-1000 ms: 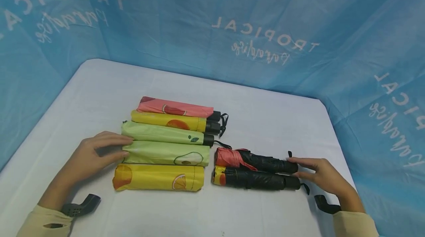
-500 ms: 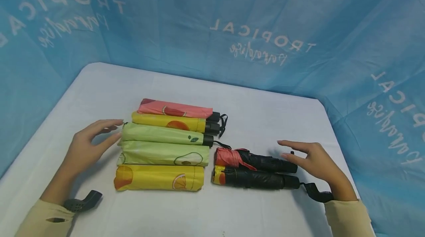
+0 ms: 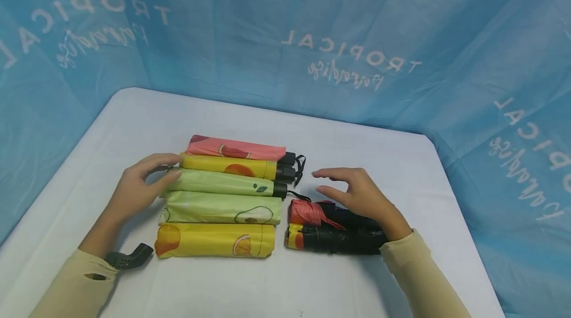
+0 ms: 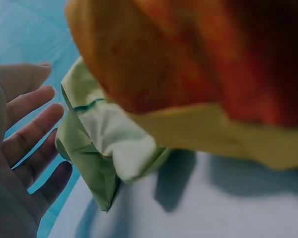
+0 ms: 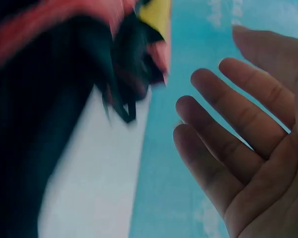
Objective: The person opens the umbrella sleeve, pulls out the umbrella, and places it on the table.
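Several folded umbrellas lie side by side at the table's middle left: a pink one farthest back, a yellow one, a light green one, an avocado-print green one, and a yellow orange-print one nearest. My left hand is spread at the left ends of the light green and back yellow umbrellas; touch is unclear. To the right lie a pink-and-black umbrella and a black-and-yellow one. My right hand hovers above them, fingers apart and holding nothing, partly hiding their right ends.
A white-covered table bears everything. Blue printed cloth hangs behind it and at both sides. A black wrist strap loop sticks out from the handles of the back umbrellas.
My right hand has lifted off the pink-and-black umbrella's handle and moved left. My left hand has left the green umbrellas' ends and shifted farther back and right. The umbrellas have hardly moved.
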Demonstrator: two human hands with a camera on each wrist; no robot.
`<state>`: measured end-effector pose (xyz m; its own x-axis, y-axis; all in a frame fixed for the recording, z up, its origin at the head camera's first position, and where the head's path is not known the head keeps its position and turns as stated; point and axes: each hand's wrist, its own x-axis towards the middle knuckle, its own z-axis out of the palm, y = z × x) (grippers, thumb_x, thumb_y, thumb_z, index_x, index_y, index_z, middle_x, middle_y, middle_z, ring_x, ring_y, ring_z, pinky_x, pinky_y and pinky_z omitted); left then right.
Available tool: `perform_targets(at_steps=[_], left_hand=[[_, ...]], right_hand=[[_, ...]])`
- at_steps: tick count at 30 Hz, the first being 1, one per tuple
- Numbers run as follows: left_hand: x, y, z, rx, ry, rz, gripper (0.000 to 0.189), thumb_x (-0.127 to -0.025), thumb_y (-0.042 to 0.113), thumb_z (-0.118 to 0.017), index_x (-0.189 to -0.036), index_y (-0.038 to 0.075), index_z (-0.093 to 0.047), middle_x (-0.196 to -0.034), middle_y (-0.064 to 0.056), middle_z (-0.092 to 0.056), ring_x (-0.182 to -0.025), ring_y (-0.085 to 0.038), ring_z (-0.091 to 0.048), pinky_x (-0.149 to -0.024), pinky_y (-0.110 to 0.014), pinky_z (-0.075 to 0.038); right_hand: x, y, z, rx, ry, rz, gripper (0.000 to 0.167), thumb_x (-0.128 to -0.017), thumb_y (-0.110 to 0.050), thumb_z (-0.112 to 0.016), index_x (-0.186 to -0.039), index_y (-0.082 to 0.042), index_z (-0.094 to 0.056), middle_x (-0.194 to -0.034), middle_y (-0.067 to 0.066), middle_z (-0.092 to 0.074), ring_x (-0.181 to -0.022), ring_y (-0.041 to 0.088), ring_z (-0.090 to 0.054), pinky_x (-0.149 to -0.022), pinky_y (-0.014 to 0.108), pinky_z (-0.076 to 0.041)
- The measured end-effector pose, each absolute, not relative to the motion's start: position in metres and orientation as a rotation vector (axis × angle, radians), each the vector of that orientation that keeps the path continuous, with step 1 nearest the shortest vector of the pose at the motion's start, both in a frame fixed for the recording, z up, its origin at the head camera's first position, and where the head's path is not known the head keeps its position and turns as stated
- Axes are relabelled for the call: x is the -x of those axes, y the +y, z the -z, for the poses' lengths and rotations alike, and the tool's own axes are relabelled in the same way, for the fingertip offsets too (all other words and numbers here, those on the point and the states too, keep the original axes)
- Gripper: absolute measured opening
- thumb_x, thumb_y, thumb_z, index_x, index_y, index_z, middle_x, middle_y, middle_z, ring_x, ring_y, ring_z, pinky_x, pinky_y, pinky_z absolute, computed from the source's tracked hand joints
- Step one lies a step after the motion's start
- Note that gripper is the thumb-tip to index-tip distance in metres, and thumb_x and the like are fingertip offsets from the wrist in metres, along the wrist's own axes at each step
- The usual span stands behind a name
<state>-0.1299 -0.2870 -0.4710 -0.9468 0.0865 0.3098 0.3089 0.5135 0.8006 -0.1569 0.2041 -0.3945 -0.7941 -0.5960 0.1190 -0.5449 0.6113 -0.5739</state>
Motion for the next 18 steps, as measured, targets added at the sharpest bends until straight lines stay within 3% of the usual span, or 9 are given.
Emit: perform_targets(at_steps=[11,18], left_hand=[[0.129,-0.286,0.473,0.349,-2.644,1.437,0.053,-0.091,0.02,-0.081,-0.14,0.028,-0.063,-0.145,0.006,-0.056,-0.135,0.004,-0.041,-0.109,-0.015,-0.033],[0.129,-0.288,0.476,0.395,-2.634,1.466,0.055,-0.084,0.016,-0.087,-0.134,0.027,-0.067,-0.143,0.006,-0.057,-0.137,-0.001,-0.041,-0.118,-0.031,-0.031]], right_hand=[[0.172,0.147,0.423,1.044,2.549,1.17,0.043,-0.096,-0.03,-0.074,-0.135,-0.014,-0.067,-0.13,0.003,-0.069,-0.119,0.025,-0.066,-0.1,0.041,-0.055],[0.175,0.138,0.431,0.983,2.566,1.143,0.044,-0.094,-0.028,-0.078,-0.134,-0.014,-0.068,-0.13,-0.005,-0.068,-0.121,0.019,-0.064,-0.101,0.039,-0.054]])
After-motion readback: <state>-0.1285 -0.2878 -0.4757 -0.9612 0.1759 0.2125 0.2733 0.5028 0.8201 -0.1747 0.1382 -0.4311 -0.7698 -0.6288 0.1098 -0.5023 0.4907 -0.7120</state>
